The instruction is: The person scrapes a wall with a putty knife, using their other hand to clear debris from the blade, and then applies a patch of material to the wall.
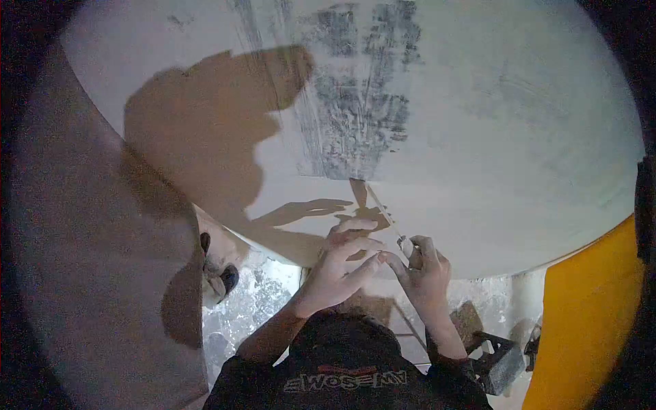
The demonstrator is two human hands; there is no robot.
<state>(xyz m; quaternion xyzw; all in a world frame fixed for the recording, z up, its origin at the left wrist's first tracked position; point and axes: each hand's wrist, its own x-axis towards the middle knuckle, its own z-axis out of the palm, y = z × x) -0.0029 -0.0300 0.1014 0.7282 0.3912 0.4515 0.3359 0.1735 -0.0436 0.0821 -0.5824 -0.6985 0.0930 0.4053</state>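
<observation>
My right hand (425, 273) is closed around the lower end of a thin, straight, blade-like strip (384, 210), seen nearly edge-on. A small dark spot shows on it by the fingers. The strip slants up and left toward the pale curved surface (492, 157) in front of me. My left hand (342, 265) is just to the left, its fingers apart and bent. Its thumb and a fingertip come right up to my right thumb. Above both hands, a patch of dark grey smears (359, 89) runs up the surface.
Shadows of my head and hands fall on the pale surface. A grey sheet-like wall (102, 273) rises at left, an orange-yellow panel (581, 307) at right. Below are a speckled floor (256, 290) and a dark-framed object (495, 362) near my right arm.
</observation>
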